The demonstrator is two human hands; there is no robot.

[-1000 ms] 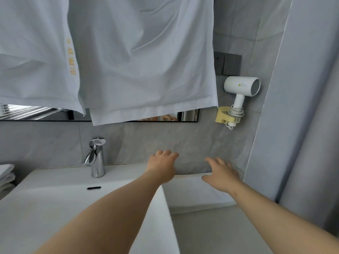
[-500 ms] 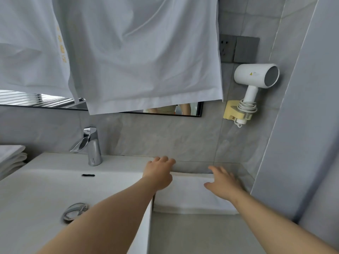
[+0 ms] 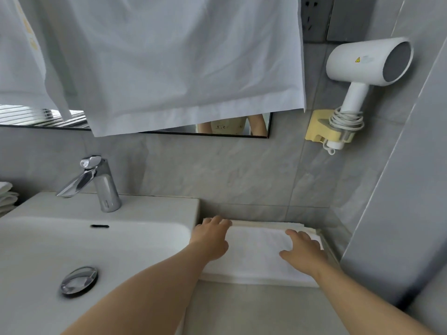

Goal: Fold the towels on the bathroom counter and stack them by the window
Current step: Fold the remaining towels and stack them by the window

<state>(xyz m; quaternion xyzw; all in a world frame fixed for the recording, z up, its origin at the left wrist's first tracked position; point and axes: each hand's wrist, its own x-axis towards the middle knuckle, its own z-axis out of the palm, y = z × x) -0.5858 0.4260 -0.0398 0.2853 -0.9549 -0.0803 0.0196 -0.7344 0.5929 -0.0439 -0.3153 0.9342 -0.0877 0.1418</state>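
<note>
With left hand (image 3: 210,238) and right hand (image 3: 303,252) lying open on the towel stack (image 3: 256,252), an ungripped lift could splay its layers.

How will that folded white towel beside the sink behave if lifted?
Probably floppy: the folded towel is layered cloth, so its middle would likely sag between the left hand and right hand. Likely light and unbreakable; the layers showing at its far edge may slide apart.
</note>
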